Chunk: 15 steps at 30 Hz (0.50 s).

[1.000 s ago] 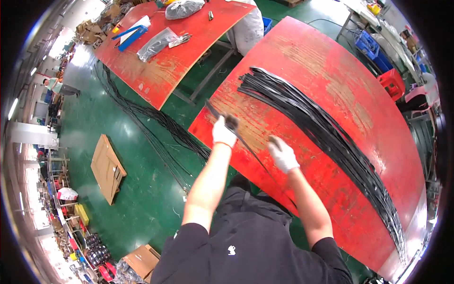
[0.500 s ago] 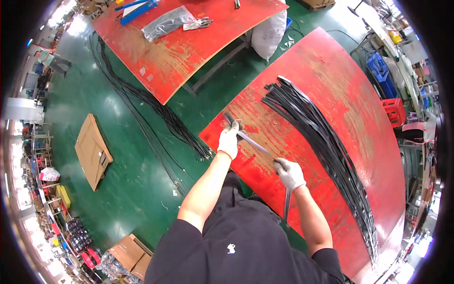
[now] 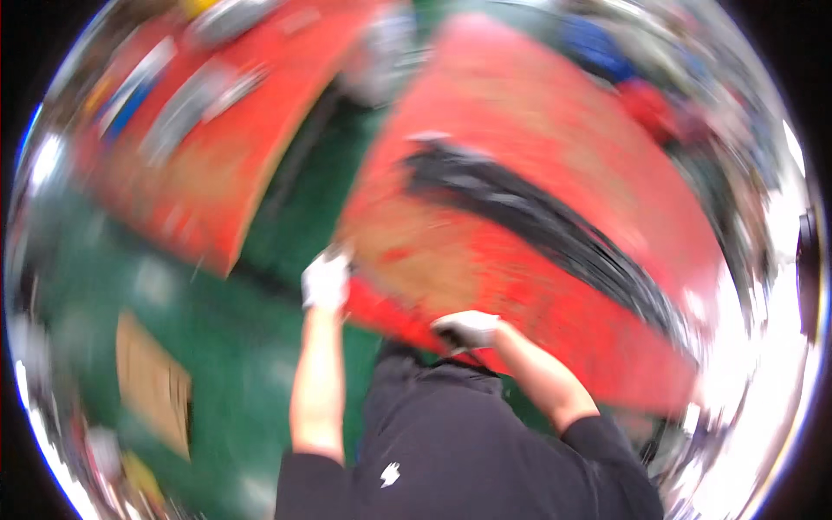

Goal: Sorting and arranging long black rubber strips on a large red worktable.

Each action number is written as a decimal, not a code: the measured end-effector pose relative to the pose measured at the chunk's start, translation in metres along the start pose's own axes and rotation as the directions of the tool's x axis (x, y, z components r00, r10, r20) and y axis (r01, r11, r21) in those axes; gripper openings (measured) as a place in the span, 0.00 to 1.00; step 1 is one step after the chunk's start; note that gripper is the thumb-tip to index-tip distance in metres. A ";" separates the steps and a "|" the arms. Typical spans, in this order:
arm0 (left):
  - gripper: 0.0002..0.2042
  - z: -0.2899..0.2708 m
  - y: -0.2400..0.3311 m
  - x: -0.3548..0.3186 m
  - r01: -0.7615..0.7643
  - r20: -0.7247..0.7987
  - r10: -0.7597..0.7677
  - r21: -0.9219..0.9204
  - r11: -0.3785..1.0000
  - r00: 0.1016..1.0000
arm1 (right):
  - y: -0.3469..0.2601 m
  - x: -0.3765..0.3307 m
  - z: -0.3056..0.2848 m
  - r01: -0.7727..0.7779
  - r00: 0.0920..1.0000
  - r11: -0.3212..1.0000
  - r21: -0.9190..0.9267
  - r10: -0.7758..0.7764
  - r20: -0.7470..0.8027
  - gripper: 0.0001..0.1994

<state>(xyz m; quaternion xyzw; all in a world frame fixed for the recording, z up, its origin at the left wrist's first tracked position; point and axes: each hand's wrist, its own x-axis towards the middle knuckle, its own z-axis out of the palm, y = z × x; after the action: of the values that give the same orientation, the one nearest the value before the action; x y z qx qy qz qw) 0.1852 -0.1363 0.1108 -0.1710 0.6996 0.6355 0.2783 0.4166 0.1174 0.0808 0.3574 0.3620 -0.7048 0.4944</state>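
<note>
1. Whole view smeared by motion blur; fine detail lost.
2. Surface: red table (image 3: 555, 173) fills the picture from 12 to 4 o'clock, its near edge running from centre down to about 4 o'clock. Top looks worn, paler patches near the middle.
3. Room: green floor (image 3: 260, 347) at 7 to 10 o'clock, running up between the two tables. Bright glare along the rim at 3 to 5 o'clock.
4. Black strips (image 3: 537, 225) lie in a long bundle across the table, from just above centre out toward 4 o'clock.
5. Left hand (image 3: 326, 279), white glove, at the table's near corner, just left of centre. Touching the edge or not: cannot tell; fingers too blurred to read.
6. Right hand (image 3: 468, 329), white glove, at the table's near edge, below centre. Looks curled, with something dark under it, possibly a strip end; grip cannot be made out.
7. Around: second red table (image 3: 217, 173) at 10 to 11 o'clock, blurred grey and blue items on it. Brown box (image 3: 152, 381) on the floor at 8 o'clock. Blue shape (image 3: 598, 48) and red shape (image 3: 650, 100) beyond the table at 1 o'clock.
8. Open room: floor strip between the tables; table top bare on both sides of the strips.
</note>
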 end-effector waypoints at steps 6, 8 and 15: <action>0.15 0.026 0.014 -0.015 -0.257 0.004 0.257 -0.037 0.966 0.966 | 0.016 -0.058 -0.013 0.276 0.961 0.903 -0.329 -0.266 0.076 0.16; 0.17 0.012 0.009 0.018 -0.272 0.093 0.272 -0.003 0.962 0.958 | 0.041 -0.071 -0.031 0.371 0.919 0.867 -0.332 -0.394 -0.001 0.18; 0.20 0.030 0.052 0.006 -0.275 -0.154 0.275 0.022 0.961 0.949 | 0.161 -0.174 -0.078 0.059 0.813 0.752 -0.657 -0.418 -0.405 0.21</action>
<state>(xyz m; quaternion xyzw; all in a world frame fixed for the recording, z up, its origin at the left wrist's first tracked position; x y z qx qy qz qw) 0.1548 -0.0988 0.1471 -0.1206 0.7364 0.6526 0.1317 0.6259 0.2208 0.1675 0.3042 0.7373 -0.4802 0.3652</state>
